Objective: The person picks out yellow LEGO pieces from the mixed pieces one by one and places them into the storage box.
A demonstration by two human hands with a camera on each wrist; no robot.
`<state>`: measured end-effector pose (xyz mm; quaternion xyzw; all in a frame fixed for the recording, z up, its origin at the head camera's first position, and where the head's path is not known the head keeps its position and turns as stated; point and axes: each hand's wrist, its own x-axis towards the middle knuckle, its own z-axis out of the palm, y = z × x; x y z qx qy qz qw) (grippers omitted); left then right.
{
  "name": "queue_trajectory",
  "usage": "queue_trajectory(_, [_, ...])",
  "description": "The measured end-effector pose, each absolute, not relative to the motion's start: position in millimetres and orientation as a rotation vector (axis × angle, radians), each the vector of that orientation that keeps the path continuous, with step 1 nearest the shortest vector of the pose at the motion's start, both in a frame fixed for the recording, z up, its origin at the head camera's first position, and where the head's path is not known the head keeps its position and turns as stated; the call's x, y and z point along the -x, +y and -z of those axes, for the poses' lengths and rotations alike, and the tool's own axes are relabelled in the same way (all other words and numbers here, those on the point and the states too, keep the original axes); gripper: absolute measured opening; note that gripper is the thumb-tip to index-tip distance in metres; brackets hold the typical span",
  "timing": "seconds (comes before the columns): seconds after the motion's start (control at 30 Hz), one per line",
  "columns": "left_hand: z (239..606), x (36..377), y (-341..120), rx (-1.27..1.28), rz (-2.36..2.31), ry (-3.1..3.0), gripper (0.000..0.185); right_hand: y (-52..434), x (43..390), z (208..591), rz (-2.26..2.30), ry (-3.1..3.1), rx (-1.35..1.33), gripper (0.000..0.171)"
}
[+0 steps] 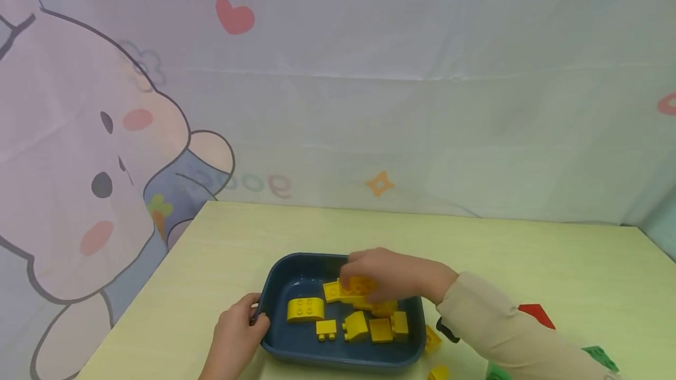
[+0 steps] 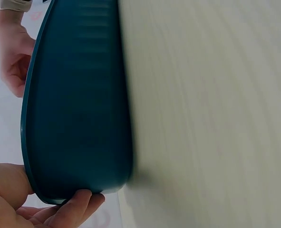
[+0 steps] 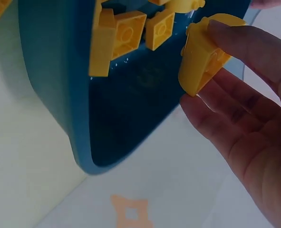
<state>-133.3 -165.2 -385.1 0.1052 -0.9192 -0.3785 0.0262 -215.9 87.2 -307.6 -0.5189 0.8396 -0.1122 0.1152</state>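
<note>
A dark blue plastic tray (image 1: 338,358) stands on the table with several yellow building bricks in it. My left hand (image 1: 235,333) grips the tray's left end, with the thumb at the rim and the fingers against the outer wall, as the left wrist view shows. Over the back right part of the tray is my right hand (image 1: 393,274). It pinches a yellow building brick (image 3: 197,66) between thumb and fingers. Below lie a studded brick (image 1: 305,309) with a rounded end, a small two-stud brick (image 1: 325,327) and a hollow-side-up brick (image 1: 381,330).
Two yellow bricks, one (image 1: 432,340) beside the tray and one (image 1: 438,373) nearer me, lie on the table (image 1: 158,333). Right of them, partly behind the sleeve, are a red piece (image 1: 537,314) and green pieces (image 1: 600,358). A printed cloth (image 1: 338,104) hangs behind.
</note>
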Motion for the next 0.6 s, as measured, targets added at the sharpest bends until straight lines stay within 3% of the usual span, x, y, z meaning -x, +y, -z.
queue_trajectory(0.6, [386.0, 132.9, -164.1, -0.324, 1.151, -2.841, 0.036, 67.7, 220.6, 333.1, 0.195, 2.494, 1.411, 0.030])
